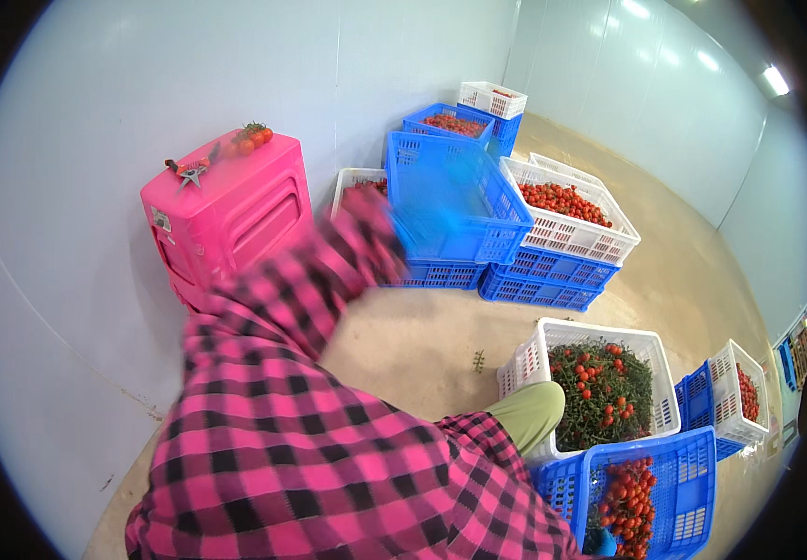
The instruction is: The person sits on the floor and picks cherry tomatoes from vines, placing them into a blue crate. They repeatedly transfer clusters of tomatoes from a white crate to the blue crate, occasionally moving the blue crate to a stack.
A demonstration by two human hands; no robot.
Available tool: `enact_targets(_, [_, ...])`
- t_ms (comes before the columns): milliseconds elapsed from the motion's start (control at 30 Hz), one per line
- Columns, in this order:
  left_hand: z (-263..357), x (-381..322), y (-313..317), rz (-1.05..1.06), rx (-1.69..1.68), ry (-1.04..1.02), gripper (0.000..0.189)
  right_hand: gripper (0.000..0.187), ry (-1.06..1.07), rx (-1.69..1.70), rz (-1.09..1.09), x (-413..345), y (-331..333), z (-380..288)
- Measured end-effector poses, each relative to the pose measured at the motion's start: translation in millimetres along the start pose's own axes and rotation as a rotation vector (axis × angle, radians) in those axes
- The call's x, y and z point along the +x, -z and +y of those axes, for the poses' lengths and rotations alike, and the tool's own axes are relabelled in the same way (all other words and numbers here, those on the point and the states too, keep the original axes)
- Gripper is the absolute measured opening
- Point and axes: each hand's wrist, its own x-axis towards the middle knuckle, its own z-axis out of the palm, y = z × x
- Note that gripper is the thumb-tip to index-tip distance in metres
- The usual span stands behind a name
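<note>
My left arm, in a pink and black checked sleeve, reaches forward. At its end my left hand [428, 210], in a blue glove, is a blur against a blue plastic crate [508, 234] on top of a stack. Whether it touches that crate cannot be told. At the lower right, my right hand [605, 543], also blue-gloved, is partly visible beside red cherry tomatoes [631, 500] in a tilted blue crate [694, 483]; its fingers are mostly hidden. Near my knee [536, 413] stands a white crate [662, 371] full of green tomato stems [603, 392] with some red tomatoes.
Pruning shears [192, 171] and a tomato bunch [248, 140] lie on an upturned pink plastic bin [263, 203] by the wall. A white crate of tomatoes [571, 231] tops blue crates [550, 273]. More tomato crates stand behind [452, 126] and at the right [729, 392].
</note>
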Motion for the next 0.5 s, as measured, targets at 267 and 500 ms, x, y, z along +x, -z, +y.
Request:
enact_targets(267, [160.4, -78.9, -181.6, -0.664, -0.912, 0.069, 0.058, 0.012, -0.325, 1.068, 0.358, -81.4, 92.5, 90.9])
enact_targets(500, [260.5, -105.6, -261.8, -0.998, -1.316, 0.27, 0.057, 0.013, -0.976, 2.541, 0.87, -289.4, 140.5, 130.7])
